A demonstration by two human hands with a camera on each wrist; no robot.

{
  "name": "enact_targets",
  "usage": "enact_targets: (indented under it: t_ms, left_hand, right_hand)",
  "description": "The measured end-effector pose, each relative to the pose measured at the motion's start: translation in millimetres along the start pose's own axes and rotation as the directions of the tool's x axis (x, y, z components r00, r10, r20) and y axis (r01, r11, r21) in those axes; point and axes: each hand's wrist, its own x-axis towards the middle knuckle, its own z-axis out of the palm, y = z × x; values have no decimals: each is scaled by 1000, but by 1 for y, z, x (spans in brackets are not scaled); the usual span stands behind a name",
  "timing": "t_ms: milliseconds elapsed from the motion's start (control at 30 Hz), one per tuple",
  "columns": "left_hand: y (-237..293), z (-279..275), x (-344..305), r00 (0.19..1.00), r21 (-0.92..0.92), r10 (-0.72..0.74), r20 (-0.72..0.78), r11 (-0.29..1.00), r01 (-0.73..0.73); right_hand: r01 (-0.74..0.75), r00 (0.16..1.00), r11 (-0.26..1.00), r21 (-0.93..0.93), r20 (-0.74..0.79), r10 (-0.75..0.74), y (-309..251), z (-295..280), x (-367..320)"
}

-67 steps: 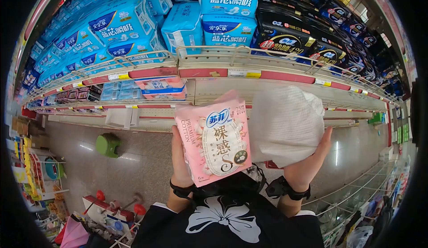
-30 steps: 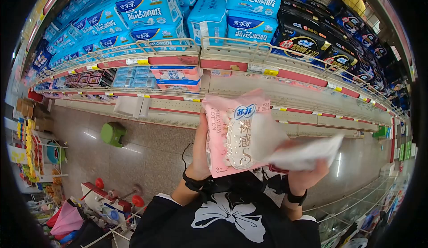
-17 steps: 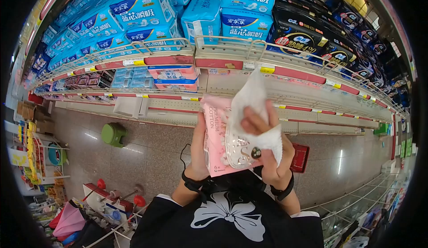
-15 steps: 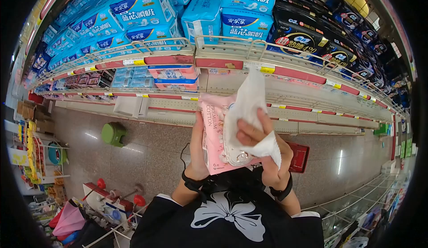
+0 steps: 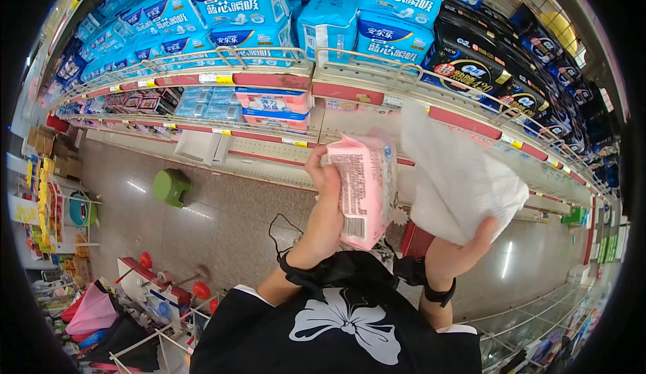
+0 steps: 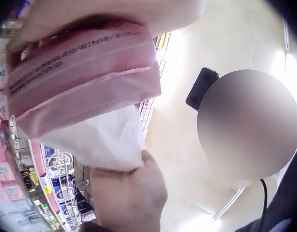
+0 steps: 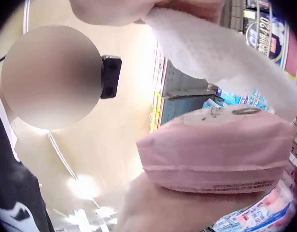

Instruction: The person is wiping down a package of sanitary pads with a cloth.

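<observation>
My left hand (image 5: 324,216) grips a pink pack of sanitary pads (image 5: 356,196) in front of my chest. The pack stands turned so that its printed side with the barcode faces up. Beside it, my right hand (image 5: 464,253) holds a white textured cloth (image 5: 464,179), which spreads out above the fingers. From the left wrist, the cloth (image 6: 105,137) shows just past the pack's folded end seam. The right wrist view has the pack (image 7: 216,150) below the cloth (image 7: 206,43), with a gap between them.
Shelves ahead carry blue packs (image 5: 239,1) and black packs (image 5: 471,71) behind a wire rail (image 5: 377,61). Pink-and-blue packs (image 5: 272,108) sit one level lower. A green stool (image 5: 171,187) and a red basket (image 5: 416,239) are on the floor. Racks of goods flank both sides.
The cloth passed over the pack's front, then my right hand drew it away to the right. My left hand has turned the pack from its front to its barcode side.
</observation>
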Motion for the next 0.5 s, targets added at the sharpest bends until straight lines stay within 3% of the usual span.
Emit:
enact_targets:
  t_ms: [33, 67, 100, 133, 200, 233, 267, 333, 367, 433, 500]
  left_hand:
    - [4, 6, -3, 1000, 55, 22, 8, 998, -22]
    - [3, 9, -6, 1000, 54, 22, 7, 998, -23]
    - [1, 12, -9, 999, 115, 31, -32, 993, -27]
    - [0, 13, -11, 997, 177, 43, -69, 984, -30]
    - [2, 12, -10, 992, 204, 67, -109, 978, -44]
    - [2, 10, -9, 984, 232, 94, -150, 971, -57]
    - [4, 8, -7, 983, 231, 100, -153, 971, -63]
    - [7, 4, -3, 980, 124, 89, -177, 990, -68]
    - [6, 4, -1, 974, 125, 116, -194, 988, -93]
    - [5, 5, 2, 969, 115, 125, -214, 988, -102]
    - [3, 6, 3, 964, 105, 130, -233, 989, -108]
  right_hand:
    - [-51, 998, 992, -117, 33, 55, -7, 12, -4]
    - [29, 994, 969, -247, 109, -2, 5, 7, -8]
    - [-71, 933, 944, -323, 314, 178, -2, 13, -6]
    - [-147, 800, 898, -415, 485, 355, -10, 24, -3]
    - [3, 698, 953, -302, 683, 214, 7, 26, -1]
    - [-157, 739, 980, -119, 644, 197, 12, 30, -9]
    - [-200, 732, 975, -96, 647, 213, 13, 29, -14]
    - [-72, 632, 946, -317, 719, 290, 17, 9, -17]
    - [-72, 629, 947, -314, 722, 287, 16, 7, -21]
    - [-487, 683, 866, -112, 569, 458, 12, 8, -25]
    - [-493, 726, 870, -10, 546, 418, 23, -1, -16]
